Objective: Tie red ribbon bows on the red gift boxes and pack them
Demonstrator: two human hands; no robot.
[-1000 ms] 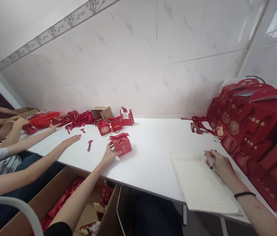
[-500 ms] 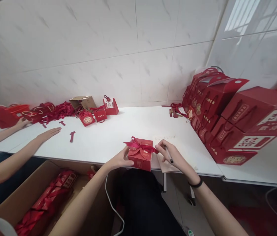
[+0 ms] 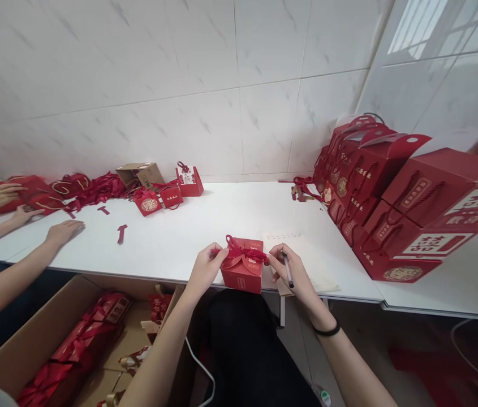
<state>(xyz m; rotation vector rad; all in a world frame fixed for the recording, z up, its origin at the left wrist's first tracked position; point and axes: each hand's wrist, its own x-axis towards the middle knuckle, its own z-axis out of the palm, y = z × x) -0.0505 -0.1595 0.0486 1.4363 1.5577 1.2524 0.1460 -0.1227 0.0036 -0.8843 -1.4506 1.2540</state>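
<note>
A small red gift box [image 3: 242,270] with a red ribbon bow [image 3: 242,252] on top sits at the near edge of the white table [image 3: 222,217]. My left hand [image 3: 205,268] pinches the left end of the ribbon. My right hand [image 3: 292,271] pinches the ribbon's right end and also holds a black pen [image 3: 288,269] between its fingers. A lined notebook [image 3: 302,257] lies on the table under and behind my right hand.
Stacked red gift bags [image 3: 391,192] fill the table's right side. Small red boxes [image 3: 166,195], a brown carton [image 3: 139,174] and loose ribbons [image 3: 94,189] lie at the back left. Another person's hands [image 3: 63,230] rest on the table at left. An open cardboard box [image 3: 73,345] of red items stands below.
My left hand pulled the red box from mid-table to the near edge. My right hand left the notebook and joined it; both hands now pinch the ribbon ends.
</note>
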